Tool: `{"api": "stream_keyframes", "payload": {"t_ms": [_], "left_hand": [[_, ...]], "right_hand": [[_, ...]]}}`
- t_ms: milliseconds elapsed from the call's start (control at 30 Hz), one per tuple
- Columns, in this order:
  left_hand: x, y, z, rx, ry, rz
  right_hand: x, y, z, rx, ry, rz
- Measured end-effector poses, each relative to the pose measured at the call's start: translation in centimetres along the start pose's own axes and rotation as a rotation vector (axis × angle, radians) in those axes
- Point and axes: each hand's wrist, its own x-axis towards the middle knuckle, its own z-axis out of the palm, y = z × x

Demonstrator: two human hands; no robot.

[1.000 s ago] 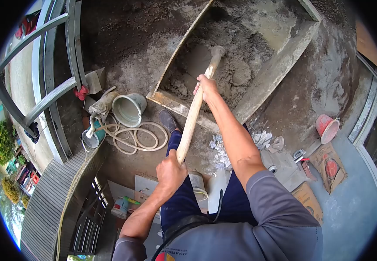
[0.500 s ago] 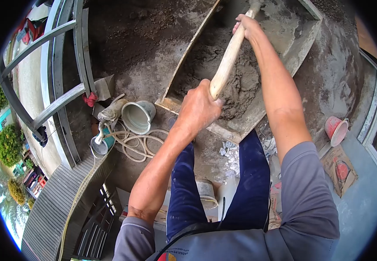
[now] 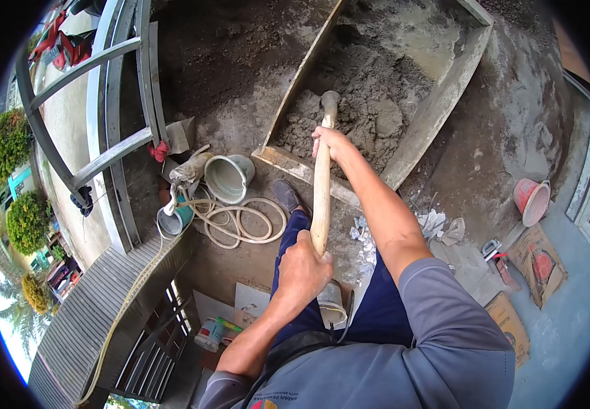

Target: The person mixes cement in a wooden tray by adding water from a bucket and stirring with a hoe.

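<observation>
Centrally, the handle [image 3: 321,187] runs from near to far, its near end at the left hand [image 3: 300,273] and its far end over the trough [image 3: 287,163]. The left hand is closed around the near end. The right hand [image 3: 332,145] is closed around the handle farther up, just short of its grey-coated far end. That end meets the mortar [image 3: 380,119] in the trough; the blade is not distinguishable.

The trough is a shallow, board-sided box, set at an angle beyond the feet. The mortar is lumpy in its near and middle part; a smoother, wet layer covers the far right part.

Left of the trough, a grey bucket [image 3: 227,178] leans with its mouth toward the near side. The hose [image 3: 242,240] lies in loose coils on the ground, near the grey bucket. A teal bucket [image 3: 175,222] is at the left of the coils. Another bucket [image 3: 332,305] is between the legs. White scraps [image 3: 364,247] lie on the near side of the trough. At the right, a red bucket [image 3: 531,202] is tilted, with a paper bag [image 3: 537,264] flat on the floor, nearer.
</observation>
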Motion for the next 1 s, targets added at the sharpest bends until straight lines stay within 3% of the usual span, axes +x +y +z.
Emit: {"api": "stream_keyframes", "payload": {"t_ms": [133, 233, 300, 367, 433, 533, 600, 667, 767, 833, 1000], "left_hand": [[-8.2, -2.0, -4.6, -0.022, -0.101, 0.056], [-11.6, -10.5, -6.3, -0.014, -0.157, 0.091], [-8.9, -20.1, -3.1, -0.019, -0.052, 0.089], [-1.9, -29.1, 2.0, 0.080, 0.050, 0.136], [5.6, -35.9, 8.2, 0.094, 0.168, 0.101], [6.0, -35.6, 7.1, -0.018, 0.072, 0.091], [1.2, -32.9, 3.2, 0.098, 0.110, 0.347], [-5.4, -28.7, -1.8, 0.070, 0.049, 0.414], [-12.9, -21.6, -6.5, 0.020, -0.079, 0.208], [-11.7, -17.5, -5.6, 0.083, -0.065, 0.187], [3.4, -9.9, 3.8, 0.157, -0.020, 0.099]], "right_hand": [[-13.0, -1.5, 1.4, 0.131, 0.084, -0.113], [-20.6, 2.1, 4.1, 0.201, 0.230, -0.281], [-22.1, 5.6, 6.1, 0.233, 0.310, -0.355], [-18.7, 10.2, 5.7, 0.295, 0.289, -0.389], [-14.9, 13.3, 5.0, 0.246, 0.406, -0.406], [-16.0, 12.5, 5.2, 0.204, 0.377, -0.497], [-21.1, 11.1, 6.1, 0.204, 0.384, -0.477], [-26.5, 9.3, 7.4, 0.223, 0.357, -0.402], [-29.2, 7.0, 7.9, 0.258, 0.327, -0.269], [-26.3, 5.1, 6.0, 0.289, 0.326, -0.182], [-6.0, 1.2, -3.6, 0.200, 0.417, -0.124]]}}
